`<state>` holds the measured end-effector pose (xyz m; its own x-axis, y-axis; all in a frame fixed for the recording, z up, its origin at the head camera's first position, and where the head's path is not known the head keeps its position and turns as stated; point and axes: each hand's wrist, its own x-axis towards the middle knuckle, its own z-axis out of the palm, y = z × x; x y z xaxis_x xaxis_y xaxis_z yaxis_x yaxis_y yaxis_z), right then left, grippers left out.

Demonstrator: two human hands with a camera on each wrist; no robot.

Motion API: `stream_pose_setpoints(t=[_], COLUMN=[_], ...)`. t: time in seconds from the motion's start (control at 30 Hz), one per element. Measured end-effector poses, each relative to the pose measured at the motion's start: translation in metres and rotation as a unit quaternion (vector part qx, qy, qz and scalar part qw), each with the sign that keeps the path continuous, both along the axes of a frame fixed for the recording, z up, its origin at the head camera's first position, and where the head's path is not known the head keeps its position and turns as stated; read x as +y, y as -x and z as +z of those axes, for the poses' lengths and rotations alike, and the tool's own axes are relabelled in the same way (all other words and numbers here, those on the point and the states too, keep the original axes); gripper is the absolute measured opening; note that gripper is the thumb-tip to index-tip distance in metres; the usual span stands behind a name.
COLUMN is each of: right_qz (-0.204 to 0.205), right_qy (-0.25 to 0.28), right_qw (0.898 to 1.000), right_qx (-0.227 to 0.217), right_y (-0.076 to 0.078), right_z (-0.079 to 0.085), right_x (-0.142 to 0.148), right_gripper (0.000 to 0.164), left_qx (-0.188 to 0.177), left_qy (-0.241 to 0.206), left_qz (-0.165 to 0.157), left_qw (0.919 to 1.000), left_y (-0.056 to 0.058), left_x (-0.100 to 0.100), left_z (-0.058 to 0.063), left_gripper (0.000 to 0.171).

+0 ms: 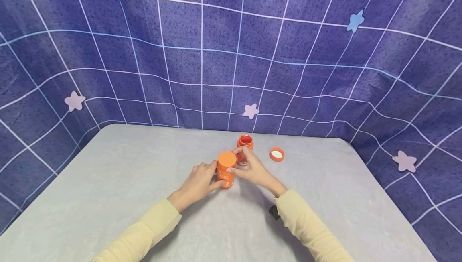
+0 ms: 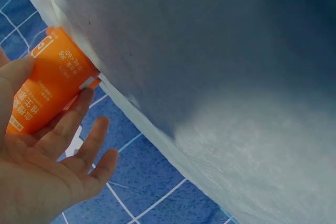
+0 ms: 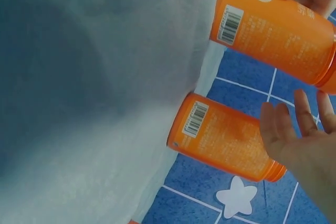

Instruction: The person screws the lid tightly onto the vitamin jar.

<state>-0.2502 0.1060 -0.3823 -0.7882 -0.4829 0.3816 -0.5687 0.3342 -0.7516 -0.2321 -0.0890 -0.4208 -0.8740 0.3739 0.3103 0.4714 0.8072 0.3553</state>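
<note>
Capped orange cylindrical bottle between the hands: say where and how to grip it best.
Grip the capped orange cylindrical bottle round its body, probably from the left, as the left hand does: it is upright with a straight, round wall, and the open orange bottle behind on its right leaves less room there.

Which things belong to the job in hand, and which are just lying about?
In the job, it seems:
capped orange bottle, gripped by left hand, right hand at its lid
open orange bottle
loose orange cap

Apparently incidental:
black object by right sleeve, unidentifiable
backdrop star
</note>
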Motion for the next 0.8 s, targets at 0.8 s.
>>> stream_pose_setpoints(t=[0.8], right_qz=[0.126], right_qy=[-0.023], right_qw=[0.990], right_qx=[-0.060], right_y=[0.026], right_z=[-0.012], right_x=[0.016], right_gripper=[0.054], left_qx=[0.001], left_qy=[-0.002], left_qz=[0.001], left_qw=[1.0000], left_y=[-0.001], left_x=[0.000], left_z=[0.000], left_gripper=[0.052])
